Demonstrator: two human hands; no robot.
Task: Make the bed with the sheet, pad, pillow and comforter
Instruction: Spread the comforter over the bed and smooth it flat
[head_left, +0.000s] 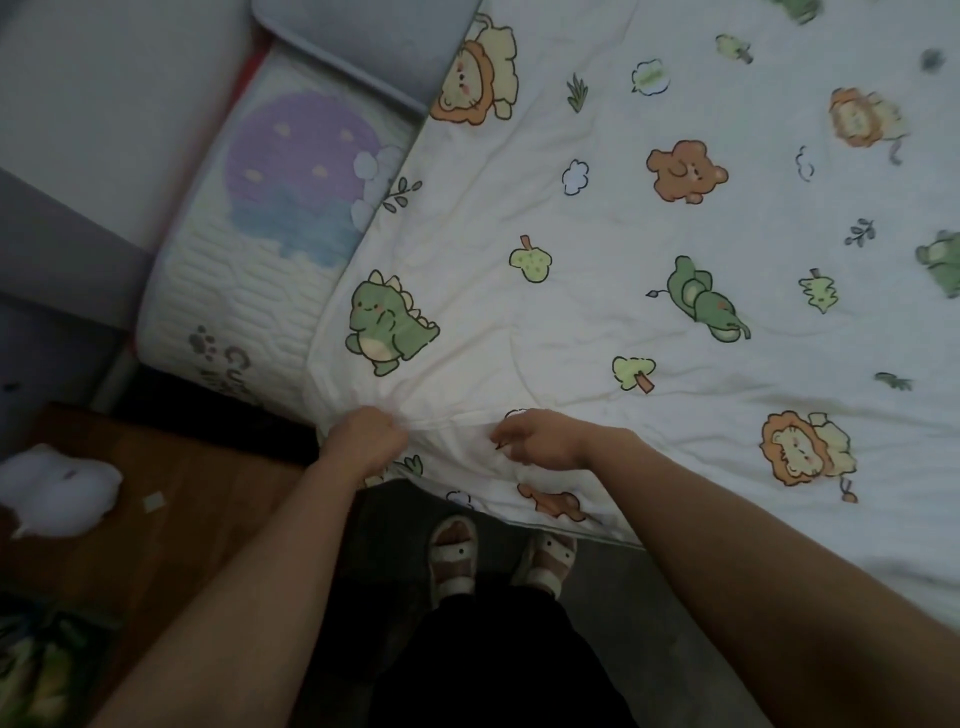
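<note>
A white comforter (649, 234) printed with cartoon lions, bears, dinosaurs and trees covers most of the bed. Its near edge hangs over the bedside in front of me. My left hand (363, 439) is fisted on the comforter's corner, and the fabric bunches into creases there. My right hand (540, 439) pinches the same edge a little to the right. Left of the comforter, a quilted white pad (260, 228) with a purple moon print lies uncovered. A grey pillow (363, 47) rests at the top, partly under the comforter's edge.
A brown wooden bedside surface (171, 519) stands at the left with a white plush toy (57, 488) on it. A grey headboard or wall (78, 130) runs along the far left. My sandalled feet (498, 558) stand on a dark floor close to the bed.
</note>
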